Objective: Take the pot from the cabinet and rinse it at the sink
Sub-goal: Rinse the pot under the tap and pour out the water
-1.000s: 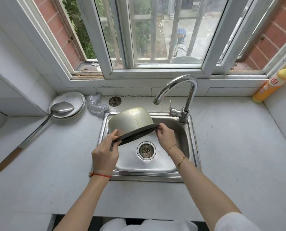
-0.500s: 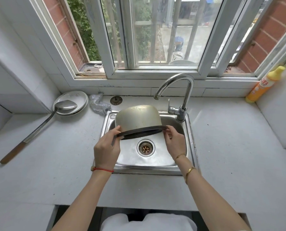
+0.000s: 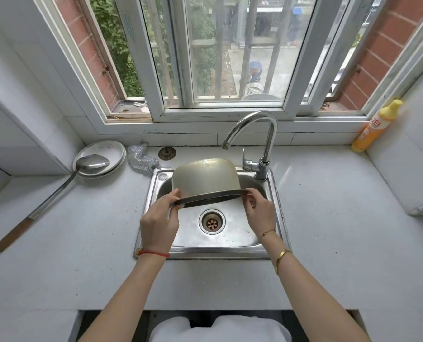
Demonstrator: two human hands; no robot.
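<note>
So the metal pot (image 3: pixel 206 177) is flipped upside down and held up over the stainless sink (image 3: pixel 273 206), right above the drain (image 3: pixel 211 221), mouth facing down. Left hand (image 3: pixel 159 227) has its grip pinching the dark rim on the left side, right hand (image 3: pixel 258 213) pinching the rim on the right (thumb and fingertips only, not a full fist). The faucet (image 3: pixel 259 141) spout curves just behind the pot, no water visible. Off to the left on the table there's a long ladle (image 3: pixel 55 191) resting in a stack of plates (image 3: pixel 111 150), and a yellow dish soap bottle (image 3: pixel 375 127) stands far right by the window
</note>
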